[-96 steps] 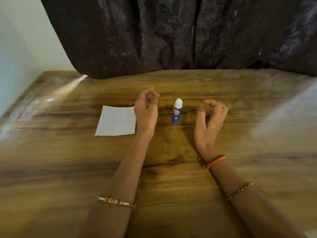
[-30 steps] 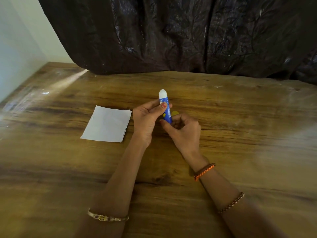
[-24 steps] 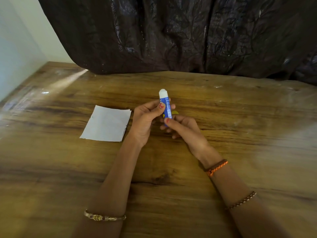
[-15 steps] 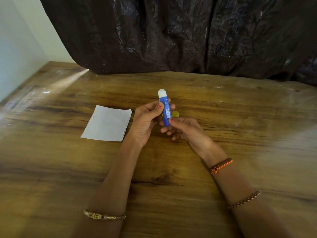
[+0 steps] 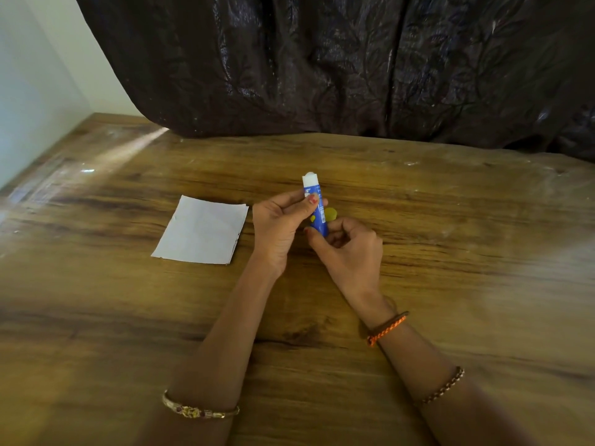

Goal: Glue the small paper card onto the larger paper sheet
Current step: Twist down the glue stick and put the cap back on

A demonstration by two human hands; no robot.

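Observation:
A blue glue stick [image 5: 317, 207] with a white top is held upright above the wooden table [image 5: 450, 252]. My left hand [image 5: 280, 226] pinches its upper body between thumb and fingers. My right hand [image 5: 349, 252] grips its lower end. A small yellow cap [image 5: 331, 214] lies on the table just behind the stick. A white paper [image 5: 201, 230] lies flat on the table to the left of my left hand, with a second layer edge showing along its right side.
A dark crinkled curtain [image 5: 354, 66] hangs along the table's far edge. A pale wall [image 5: 29, 91] borders the table on the left. Bracelets are on both wrists.
The glue stick has been picked up from the table with both hands. In the last second my right hand turned at the stick's base, and the white top looks flatter and more exposed.

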